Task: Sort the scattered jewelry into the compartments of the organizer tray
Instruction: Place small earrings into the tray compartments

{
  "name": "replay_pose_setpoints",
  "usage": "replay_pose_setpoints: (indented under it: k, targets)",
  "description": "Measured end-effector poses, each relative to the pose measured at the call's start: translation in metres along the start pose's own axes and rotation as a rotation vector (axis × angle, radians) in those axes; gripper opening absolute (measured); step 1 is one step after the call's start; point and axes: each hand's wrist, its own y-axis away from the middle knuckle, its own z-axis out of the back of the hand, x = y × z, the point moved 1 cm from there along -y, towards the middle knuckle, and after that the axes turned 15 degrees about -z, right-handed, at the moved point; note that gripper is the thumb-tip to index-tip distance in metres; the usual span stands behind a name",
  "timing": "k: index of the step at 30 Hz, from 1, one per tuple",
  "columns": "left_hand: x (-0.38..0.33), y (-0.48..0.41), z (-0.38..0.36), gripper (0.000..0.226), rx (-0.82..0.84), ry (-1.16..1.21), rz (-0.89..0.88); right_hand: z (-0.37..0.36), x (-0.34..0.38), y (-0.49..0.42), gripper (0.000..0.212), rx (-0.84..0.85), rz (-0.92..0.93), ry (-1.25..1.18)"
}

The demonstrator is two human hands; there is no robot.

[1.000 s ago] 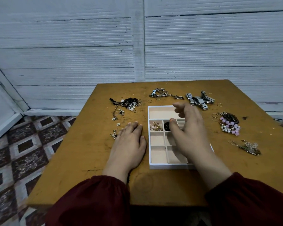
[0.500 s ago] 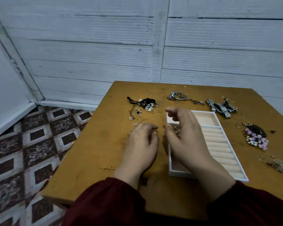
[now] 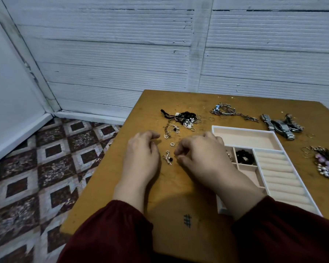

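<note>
Far left: patterned floor tiles, with a white ribbed wall behind. The wooden table fills the rest of the view. Left hand rests palm-down on the table, fingers loosely curled and grasping nothing, dark red sleeve at the wrist. Just right of it, loose on the wood, is a bow-shaped earring with a black bead. A small heart charm lies beyond that, and a heart pendant on a chain further back. Behind those is a tangle of black cord, pearls and rings. Right hand is over the table beside the earring, its wrist crossing the tray's near-left corner. Its fingers are curled with the thumb close to the forefinger; can't tell if it's pinching anything. The white organizer tray sits right of centre. A black beaded piece is in a small middle compartment, and the ring rolls run along the right side. Bangles lie behind the tray. Wristwatches are at its far-right corner, and a pink-and-pearl bead pile is at the right edge. All of these are outside the tray.
</note>
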Motion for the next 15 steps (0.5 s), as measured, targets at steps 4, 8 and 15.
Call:
replay_pose_setpoints:
  k: [4,8,15]
  targets:
    - [0.004,-0.001,-0.005,0.03,0.049,-0.036,0.018,-0.007,0.008,0.0,0.021,0.016,0.048,0.028]
    - [0.005,0.0,-0.007,0.031,0.086,-0.045,0.038,-0.011,0.013,0.0,0.031,0.034,0.093,0.104]
    - [0.006,0.0,-0.008,0.031,0.094,-0.048,0.037,-0.018,0.015,0.002,0.033,0.047,0.142,0.175]
